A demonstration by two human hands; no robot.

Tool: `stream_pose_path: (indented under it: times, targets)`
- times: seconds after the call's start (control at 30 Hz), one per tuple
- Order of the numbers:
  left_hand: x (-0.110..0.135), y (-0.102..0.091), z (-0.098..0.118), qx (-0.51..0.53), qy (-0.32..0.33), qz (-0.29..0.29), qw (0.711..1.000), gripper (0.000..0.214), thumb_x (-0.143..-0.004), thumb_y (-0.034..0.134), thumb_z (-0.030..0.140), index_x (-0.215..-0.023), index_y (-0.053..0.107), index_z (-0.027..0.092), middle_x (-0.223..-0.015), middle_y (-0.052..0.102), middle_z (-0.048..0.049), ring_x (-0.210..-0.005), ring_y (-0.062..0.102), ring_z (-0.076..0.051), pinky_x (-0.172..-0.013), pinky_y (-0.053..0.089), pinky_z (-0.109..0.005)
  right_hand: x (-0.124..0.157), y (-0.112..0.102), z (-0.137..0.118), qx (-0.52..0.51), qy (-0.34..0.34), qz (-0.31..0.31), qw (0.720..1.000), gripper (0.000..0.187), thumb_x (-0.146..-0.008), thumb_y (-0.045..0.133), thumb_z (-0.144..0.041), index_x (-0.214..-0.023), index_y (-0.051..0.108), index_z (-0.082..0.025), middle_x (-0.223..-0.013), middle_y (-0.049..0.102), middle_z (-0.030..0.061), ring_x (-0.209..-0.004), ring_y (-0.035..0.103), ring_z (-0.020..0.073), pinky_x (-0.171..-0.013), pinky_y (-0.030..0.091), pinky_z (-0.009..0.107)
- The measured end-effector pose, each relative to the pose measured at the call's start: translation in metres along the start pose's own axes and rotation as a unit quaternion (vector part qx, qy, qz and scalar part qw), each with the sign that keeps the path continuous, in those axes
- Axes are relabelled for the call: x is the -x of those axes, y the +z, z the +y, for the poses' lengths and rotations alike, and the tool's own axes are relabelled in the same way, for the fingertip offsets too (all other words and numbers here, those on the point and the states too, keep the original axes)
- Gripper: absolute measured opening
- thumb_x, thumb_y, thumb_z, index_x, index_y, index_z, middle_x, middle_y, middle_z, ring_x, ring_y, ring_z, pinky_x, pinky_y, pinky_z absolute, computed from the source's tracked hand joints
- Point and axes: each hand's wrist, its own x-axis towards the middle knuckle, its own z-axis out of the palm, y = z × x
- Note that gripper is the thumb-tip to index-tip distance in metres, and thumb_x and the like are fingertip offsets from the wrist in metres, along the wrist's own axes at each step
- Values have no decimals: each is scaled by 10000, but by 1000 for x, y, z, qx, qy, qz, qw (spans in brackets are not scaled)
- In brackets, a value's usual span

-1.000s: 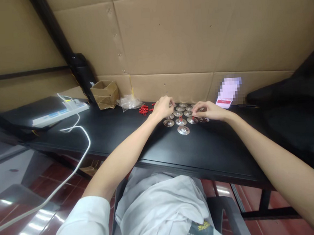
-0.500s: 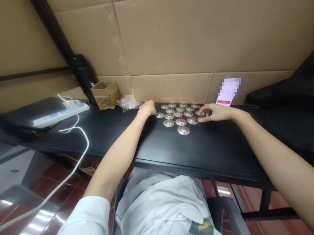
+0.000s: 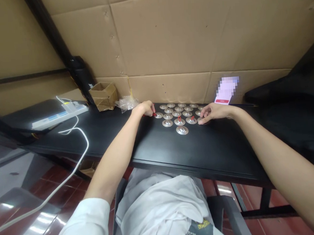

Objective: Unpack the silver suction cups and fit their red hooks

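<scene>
Small domed silver finger cymbals (image 3: 182,130) lie in rough rows on the black table, each with a small centre hole. Red loops stand up from two of them, one on a front-row cymbal (image 3: 179,122) and one on the cymbal (image 3: 191,120) to its right. My left hand (image 3: 146,107) is at the left end of the rows, fingertips pinched down on a red loop (image 3: 154,114); more red shows under the hand. At the right end, my right hand (image 3: 214,111) has thumb and fingers closed around a finger cymbal (image 3: 200,120), which they partly cover.
Behind my left hand are a clear plastic bag (image 3: 127,103) and an open cardboard box (image 3: 103,96). A white power strip (image 3: 58,116) with a trailing cable lies left. A lit phone (image 3: 226,91) leans at the cardboard wall (image 3: 164,38). Dark fabric (image 3: 284,98) is at right.
My left hand has dipped slightly with its fingertips lower. My right hand has lowered and straightened a little, and the cymbal at its thumb now lies flatter on the table.
</scene>
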Motion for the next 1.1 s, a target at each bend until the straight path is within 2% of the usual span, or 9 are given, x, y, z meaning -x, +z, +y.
stream_pose_path:
  times: [0.13, 0.3, 0.47, 0.57, 0.67, 0.73, 0.87, 0.97, 1.1]
  targets:
    - [-1, 5, -1, 33, 15, 78, 996, 357, -706, 753, 67, -1023, 834, 209, -1062, 834, -97, -905, 785, -236, -803, 611, -276, 1, 1, -1, -8, -17, 24, 1000, 591, -458, 1030, -576, -805, 721, -211, -804, 749, 63, -802, 706, 267, -746, 559, 389]
    - [7, 6, 13, 100, 58, 174, 978, 237, -785, 711, 45, -937, 833, 180, -1012, 826, -127, -969, 780, -247, -913, 596, -306, -9, 5, 2, -38, -47, 102, 993, 695, -424, 1053, -570, -893, 694, -203, -792, 728, 40, -728, 682, 219, -633, 521, 331]
    - [18, 6, 31, 116, 102, 194, 969, 218, -846, 672, 36, -938, 820, 167, -1004, 825, -120, -1001, 768, -242, -951, 579, -309, -11, 12, -4, -54, -65, 178, 980, 675, -475, 1041, -617, -807, 601, -228, -692, 694, 13, -566, 650, 185, -540, 485, 312]
    - [18, 8, 37, 157, 147, 198, 956, 211, -856, 665, 30, -956, 804, 153, -949, 826, -103, -941, 769, -218, -933, 592, -309, -7, 16, -13, -54, -91, 224, 969, 551, -606, 984, -621, -806, 682, -206, -713, 723, 41, -583, 681, 204, -588, 517, 335]
    - [16, 11, 44, 197, 194, 205, 939, 202, -844, 678, 26, -974, 793, 129, -915, 825, -94, -878, 767, -191, -896, 612, -306, -5, 21, -20, -100, -85, 263, 956, 508, -684, 952, -590, -930, 788, -176, -788, 772, 86, -662, 727, 247, -652, 566, 372]
    - [16, 13, 49, 212, 212, 222, 928, 186, -842, 695, 42, -975, 797, 123, -933, 829, -101, -874, 766, -188, -899, 621, -318, -5, 23, -24, -158, -80, 259, 950, 598, -644, 993, -550, -1057, 804, -162, -825, 791, 104, -731, 747, 272, -692, 600, 390]
    - [22, 15, 61, 211, 256, 252, 909, 212, -848, 715, 70, -1013, 824, 149, -937, 834, -82, -877, 757, -190, -908, 617, -337, -6, 27, -28, -227, -106, 240, 938, 896, -453, 1084, -456, -1232, 771, -143, -948, 822, 123, -879, 767, 293, -802, 644, 407]
    - [27, 16, 67, 189, 295, 257, 900, 193, -879, 729, 117, -1017, 849, 178, -909, 831, -62, -815, 726, -181, -875, 597, -335, -4, 30, -33, -185, -112, 270, 938, 854, -457, 1070, -515, -1172, 805, -132, -971, 828, 131, -874, 756, 295, -759, 632, 391]
    - [28, 21, 73, 180, 336, 277, 882, 177, -915, 745, 195, -1039, 871, 202, -928, 822, -64, -790, 693, -179, -839, 571, -336, 2, 33, -41, -104, -105, 280, 948, 615, -639, 953, -682, -933, 848, -152, -784, 788, 103, -735, 715, 263, -616, 561, 340]
